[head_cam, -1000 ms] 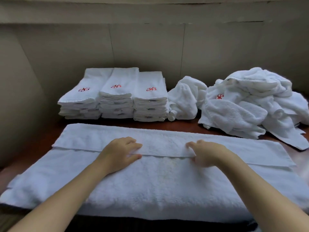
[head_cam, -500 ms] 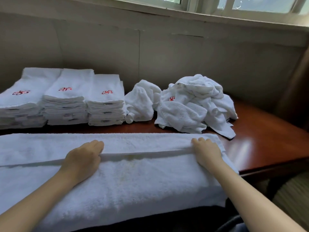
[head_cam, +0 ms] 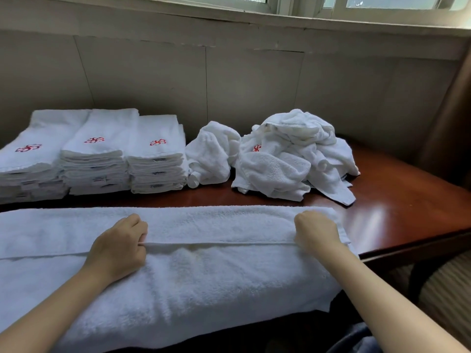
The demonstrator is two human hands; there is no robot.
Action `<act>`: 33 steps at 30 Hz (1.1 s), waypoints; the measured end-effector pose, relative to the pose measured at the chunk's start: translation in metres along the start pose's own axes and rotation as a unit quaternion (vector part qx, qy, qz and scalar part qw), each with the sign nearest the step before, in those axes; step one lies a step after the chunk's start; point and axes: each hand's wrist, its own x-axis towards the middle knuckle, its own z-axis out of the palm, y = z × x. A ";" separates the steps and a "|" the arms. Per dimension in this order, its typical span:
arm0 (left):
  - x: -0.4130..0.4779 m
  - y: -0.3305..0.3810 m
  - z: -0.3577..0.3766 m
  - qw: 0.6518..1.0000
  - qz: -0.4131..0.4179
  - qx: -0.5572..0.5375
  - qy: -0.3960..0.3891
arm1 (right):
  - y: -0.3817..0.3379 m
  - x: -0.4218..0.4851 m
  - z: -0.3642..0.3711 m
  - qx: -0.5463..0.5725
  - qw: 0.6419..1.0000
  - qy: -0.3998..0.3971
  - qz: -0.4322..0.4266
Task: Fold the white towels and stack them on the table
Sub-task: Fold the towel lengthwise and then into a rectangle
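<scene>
Dim, soft daylight from the pale-framed window (head_cam: 303, 6) above, pale glare on the glossy reddish-brown wooden table (head_cam: 379, 220), wide-angle bending at the edges, slightly soft detail.

Wood table (head_cam: 397, 212) w/ folded stacks (head_cam: 96, 159), crumpled pile (head_cam: 293, 161), spread towel (head_cam: 209, 281).

spread towel (head_cam: 204, 281): plain white terry, faint yellowish patch mid-width.
folded stacks (head_cam: 99, 154), behind spread towel on left: white, red swirl emblem (head_cam: 158, 142) on each top.
crumpled pile (head_cam: 293, 159), behind spread towel on right: white, one red emblem showing.
table (head_cam: 397, 200) under spread towel: glossy reddish-brown wood.
wall (head_cam: 254, 85) beyond spread towel: grey-beige panels.
floor (head_cam: 448, 289) right of spread towel: beige-brown stripes.
</scene>
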 end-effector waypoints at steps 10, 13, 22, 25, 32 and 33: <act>0.006 -0.007 0.008 0.995 -0.092 0.002 -0.042 | 0.008 -0.007 0.000 -0.001 0.999 0.015 -0.048; 0.007 -0.007 0.007 0.994 -0.101 -0.008 -0.047 | 0.010 -0.005 -0.009 0.010 0.992 0.123 -0.040; 0.007 -0.012 0.006 0.994 -0.076 -0.030 -0.067 | 0.011 -0.019 -0.009 -0.002 0.993 -0.112 -0.034; 0.009 -0.016 0.004 0.990 -0.063 -0.076 -0.096 | 0.011 -0.019 -0.011 0.068 0.985 -0.160 -0.008; 0.024 -0.014 -0.022 0.908 -0.176 -0.323 -0.202 | 0.002 0.005 -0.004 0.294 0.934 -0.178 0.093; 0.027 -0.014 -0.023 0.892 -0.197 -0.347 -0.212 | 0.004 0.010 -0.003 0.345 0.915 -0.183 0.101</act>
